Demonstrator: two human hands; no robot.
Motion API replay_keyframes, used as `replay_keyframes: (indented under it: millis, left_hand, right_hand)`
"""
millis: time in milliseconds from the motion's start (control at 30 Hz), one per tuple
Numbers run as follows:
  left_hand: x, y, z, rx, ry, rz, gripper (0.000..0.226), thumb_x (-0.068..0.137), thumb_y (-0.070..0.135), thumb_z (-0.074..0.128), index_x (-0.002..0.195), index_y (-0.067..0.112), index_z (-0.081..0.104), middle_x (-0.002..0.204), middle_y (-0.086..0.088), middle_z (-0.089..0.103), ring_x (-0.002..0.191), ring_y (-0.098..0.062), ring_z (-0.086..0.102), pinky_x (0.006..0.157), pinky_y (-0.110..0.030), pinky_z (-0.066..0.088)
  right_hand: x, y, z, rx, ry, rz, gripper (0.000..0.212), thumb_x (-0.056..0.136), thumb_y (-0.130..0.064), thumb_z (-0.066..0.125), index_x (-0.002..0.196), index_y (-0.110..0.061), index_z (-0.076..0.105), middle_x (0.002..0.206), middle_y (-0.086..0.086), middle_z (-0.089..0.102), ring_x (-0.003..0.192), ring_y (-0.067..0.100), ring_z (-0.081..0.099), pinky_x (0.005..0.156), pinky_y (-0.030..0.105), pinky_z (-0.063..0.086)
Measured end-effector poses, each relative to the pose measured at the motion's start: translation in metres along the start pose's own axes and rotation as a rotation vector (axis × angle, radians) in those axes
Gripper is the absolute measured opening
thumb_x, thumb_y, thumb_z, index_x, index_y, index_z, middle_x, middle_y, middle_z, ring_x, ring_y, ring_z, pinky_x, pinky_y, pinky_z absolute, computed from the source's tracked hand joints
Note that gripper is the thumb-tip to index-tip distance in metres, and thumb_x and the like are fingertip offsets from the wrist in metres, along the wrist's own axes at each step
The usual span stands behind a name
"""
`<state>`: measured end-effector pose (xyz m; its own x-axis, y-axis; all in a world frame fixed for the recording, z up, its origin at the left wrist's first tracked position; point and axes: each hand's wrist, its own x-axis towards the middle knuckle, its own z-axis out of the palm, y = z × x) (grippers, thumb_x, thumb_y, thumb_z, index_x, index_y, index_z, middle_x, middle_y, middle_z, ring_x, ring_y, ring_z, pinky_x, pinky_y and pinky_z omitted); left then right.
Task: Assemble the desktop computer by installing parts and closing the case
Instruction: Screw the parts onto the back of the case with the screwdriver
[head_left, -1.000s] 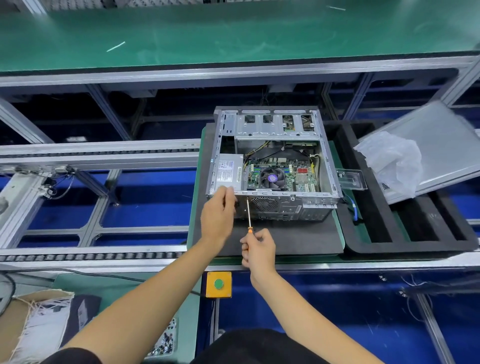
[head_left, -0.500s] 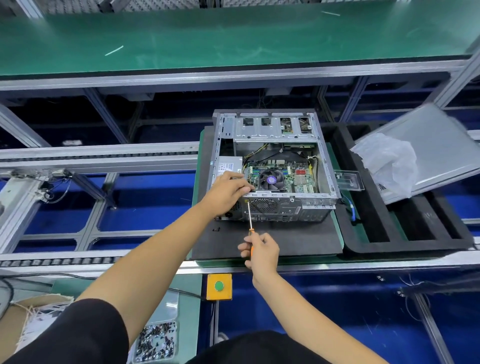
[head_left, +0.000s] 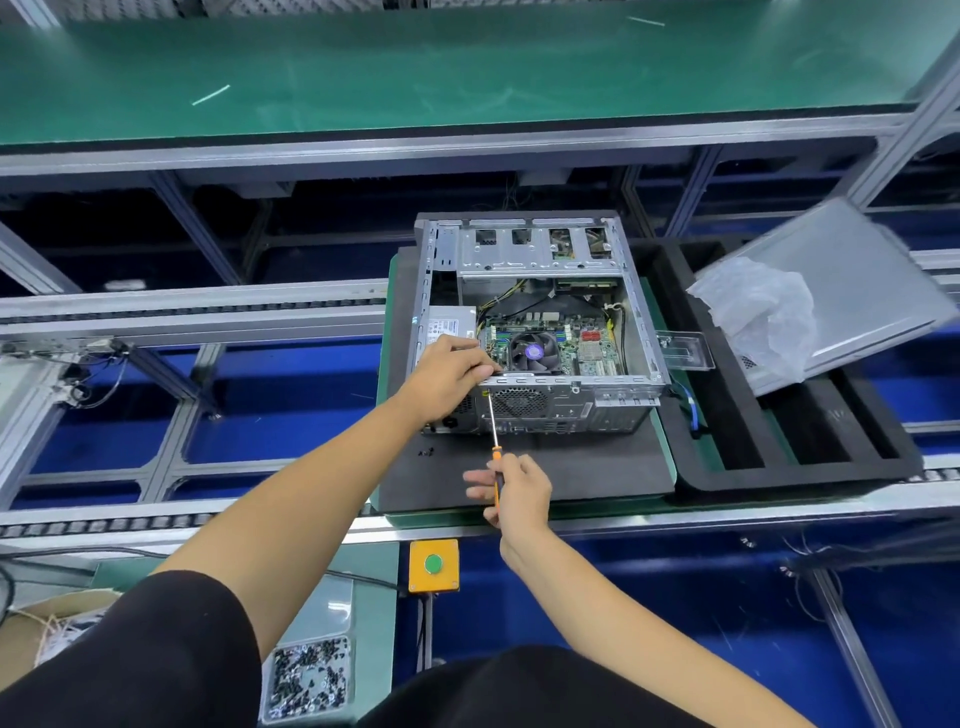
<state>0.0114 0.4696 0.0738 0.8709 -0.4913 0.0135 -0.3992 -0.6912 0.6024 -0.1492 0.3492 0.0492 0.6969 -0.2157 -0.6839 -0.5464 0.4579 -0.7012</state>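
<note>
The right hand's (head_left: 514, 493) fingers pinch the orange handle of a screwdriver (head_left: 494, 441), two fingers sticking out loose to the left; its thin shaft runs up and slightly left to the near rear panel of the case (head_left: 535, 322), tip at the panel's upper left corner. That forearm comes in from lower right, wrist bent a little upward. The left hand (head_left: 447, 376) curls its fingers over the near top edge of the case, thumb side towards the power supply (head_left: 449, 327), gripping the rim just above the screwdriver tip; its arm stretches in from lower left, black sleeve at the bottom. The case lies open in the centre of the frame on a dark mat (head_left: 519, 478), fan (head_left: 535, 353) visible inside. A grey side panel (head_left: 862, 291) leans at right, a tray of screws (head_left: 306, 675) sits at bottom left
</note>
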Motion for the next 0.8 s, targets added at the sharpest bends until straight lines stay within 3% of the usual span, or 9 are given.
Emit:
replay_keyframes:
  millis: [100, 200, 300, 400, 467, 600, 667, 733, 800]
  left_hand:
    - [0.0001, -0.0001, -0.0008, -0.002, 0.007, 0.005, 0.023, 0.105, 0.030, 0.052, 0.110, 0.032, 0.074, 0.113, 0.020, 0.054, 0.126, -0.019, 0.036, 0.102, -0.039, 0.031]
    - [-0.0001, 0.0008, -0.0011, -0.019, -0.001, -0.010, 0.023, 0.105, 0.029, 0.051, 0.109, 0.031, 0.074, 0.116, 0.019, 0.056, 0.127, -0.018, 0.034, 0.103, -0.038, 0.030]
    - [-0.0002, 0.0026, -0.0010, -0.017, 0.001, -0.013, 0.022, 0.105, 0.028, 0.052, 0.107, 0.034, 0.073, 0.123, 0.010, 0.061, 0.128, -0.021, 0.037, 0.105, -0.040, 0.033]
    - [0.0001, 0.0033, -0.0023, -0.023, -0.006, -0.003, 0.022, 0.105, 0.026, 0.052, 0.108, 0.030, 0.074, 0.119, 0.004, 0.063, 0.124, -0.026, 0.045, 0.104, -0.048, 0.040]
    - [-0.0003, 0.0045, -0.0026, -0.023, -0.003, -0.001, 0.023, 0.105, 0.026, 0.052, 0.109, 0.027, 0.075, 0.118, 0.004, 0.063, 0.123, -0.026, 0.047, 0.103, -0.050, 0.041]
    - [-0.0004, 0.0066, -0.0037, -0.024, 0.002, -0.003, 0.023, 0.105, 0.024, 0.053, 0.109, 0.025, 0.075, 0.118, 0.003, 0.063, 0.122, -0.027, 0.047, 0.103, -0.049, 0.042]
    - [-0.0013, 0.0074, -0.0035, -0.022, 0.004, -0.005, 0.023, 0.105, 0.024, 0.053, 0.110, 0.024, 0.076, 0.116, 0.004, 0.063, 0.122, -0.027, 0.048, 0.102, -0.049, 0.042]
    - [-0.0014, 0.0084, -0.0041, -0.035, 0.017, -0.003, 0.024, 0.105, 0.022, 0.053, 0.110, 0.023, 0.076, 0.113, 0.005, 0.063, 0.119, -0.026, 0.051, 0.101, -0.048, 0.044]
    - [-0.0011, 0.0092, -0.0041, -0.047, 0.020, -0.005, 0.023, 0.104, 0.021, 0.054, 0.109, 0.021, 0.077, 0.113, 0.005, 0.064, 0.118, -0.026, 0.052, 0.100, -0.048, 0.045]
  right_hand:
    - [0.0002, -0.0027, 0.0023, 0.009, -0.054, 0.128, 0.018, 0.098, -0.021, 0.051, 0.090, -0.006, 0.057, 0.081, 0.011, 0.077, 0.036, 0.014, 0.045, 0.034, 0.020, 0.029]
    - [-0.0014, -0.0020, 0.0049, -0.003, 0.012, 0.081, 0.006, 0.090, -0.014, 0.058, 0.094, -0.012, 0.055, 0.076, 0.005, 0.060, 0.041, 0.012, 0.036, 0.037, 0.022, 0.025]
    - [-0.0014, 0.0015, 0.0006, -0.011, 0.074, -0.022, 0.019, 0.088, 0.001, 0.061, 0.087, -0.012, 0.047, 0.077, 0.008, 0.062, 0.044, 0.012, 0.044, 0.038, 0.023, 0.029]
    - [-0.0030, 0.0010, -0.0011, 0.024, 0.102, -0.046, 0.013, 0.092, -0.004, 0.060, 0.080, -0.009, 0.058, 0.071, 0.009, 0.068, 0.051, 0.013, 0.060, 0.040, 0.023, 0.036]
    - [-0.0037, -0.0014, -0.0003, 0.061, 0.069, 0.036, 0.013, 0.093, -0.009, 0.056, 0.084, -0.010, 0.065, 0.068, 0.009, 0.070, 0.052, 0.016, 0.063, 0.039, 0.022, 0.035]
    - [-0.0038, -0.0047, 0.0007, 0.010, 0.012, 0.138, 0.021, 0.092, -0.015, 0.054, 0.097, -0.009, 0.074, 0.070, 0.002, 0.062, 0.042, 0.009, 0.039, 0.037, 0.021, 0.024]
    - [-0.0051, -0.0021, 0.0005, -0.026, 0.013, 0.088, 0.011, 0.088, -0.008, 0.060, 0.099, -0.010, 0.061, 0.072, 0.003, 0.052, 0.043, 0.008, 0.031, 0.037, 0.024, 0.022]
    - [-0.0075, 0.0005, -0.0021, -0.055, 0.045, -0.002, 0.016, 0.087, -0.002, 0.063, 0.091, -0.010, 0.050, 0.073, 0.009, 0.056, 0.041, 0.008, 0.034, 0.038, 0.023, 0.026]
    - [-0.0087, -0.0007, -0.0042, -0.084, 0.075, -0.086, 0.012, 0.091, -0.004, 0.062, 0.083, -0.008, 0.054, 0.072, 0.011, 0.065, 0.043, 0.011, 0.051, 0.038, 0.022, 0.033]
